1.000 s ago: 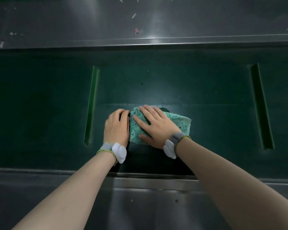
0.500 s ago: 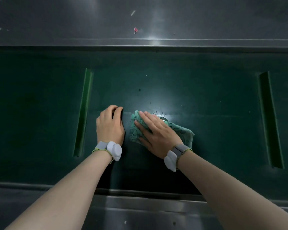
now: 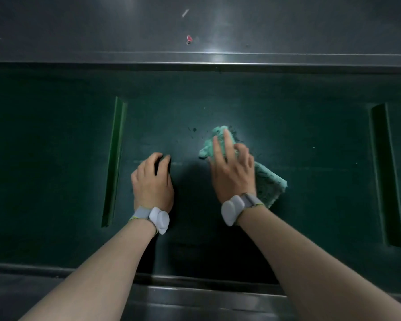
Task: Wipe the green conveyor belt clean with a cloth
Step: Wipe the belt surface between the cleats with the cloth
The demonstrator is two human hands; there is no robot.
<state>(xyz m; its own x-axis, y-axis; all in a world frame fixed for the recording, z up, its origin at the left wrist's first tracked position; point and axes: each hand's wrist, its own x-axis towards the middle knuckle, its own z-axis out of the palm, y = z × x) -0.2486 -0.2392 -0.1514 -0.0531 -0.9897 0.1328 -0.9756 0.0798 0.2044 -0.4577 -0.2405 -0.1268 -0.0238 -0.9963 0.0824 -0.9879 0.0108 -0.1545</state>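
On the green conveyor belt, between its two raised cleats, the right hand presses spread fingers flat on the cloth while the left hand, loosely curled and empty, braces; firm overlapping strokes should lift those dark specks.

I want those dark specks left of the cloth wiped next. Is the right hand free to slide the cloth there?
Probably yes: the right hand presses the cloth beside the specks, with bare belt between; the left hand rests nearer.

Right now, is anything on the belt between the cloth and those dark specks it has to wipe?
Nothing visible. The cloth, under the right hand, lies beside the dark specks on the green belt. The left hand rests off to the side.
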